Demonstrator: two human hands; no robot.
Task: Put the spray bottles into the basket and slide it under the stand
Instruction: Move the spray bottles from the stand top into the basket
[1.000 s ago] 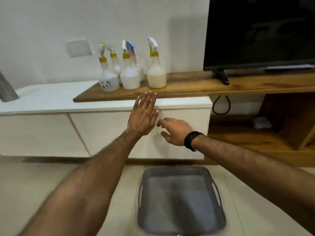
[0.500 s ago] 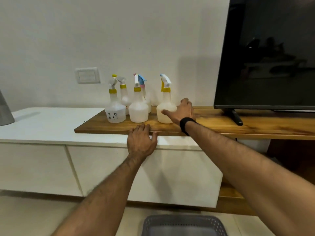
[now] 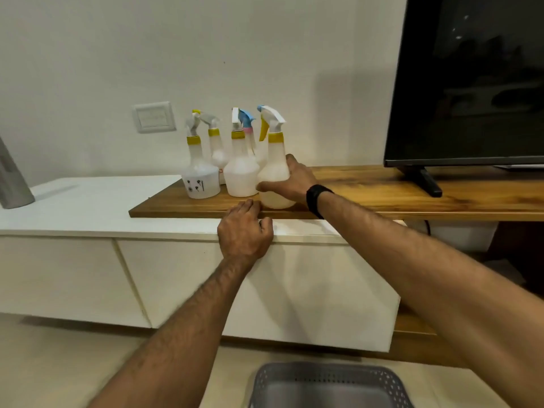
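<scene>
Four bottles (image 3: 235,169) crowd just left of the near bottle (image 3: 275,172) on the wood shelf (image 3: 382,198). Right hand (image 3: 290,181) wraps that bottle. Left hand (image 3: 244,234), loosely curled, rests on the shelf edge. Basket (image 3: 329,384) sits on the floor below.

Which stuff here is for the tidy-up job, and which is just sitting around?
For the job:
- spray bottles
- grey basket
- wooden stand
- right hand, gripping one bottle

Just sitting around:
- TV
- wall switch
- white cabinet
</scene>
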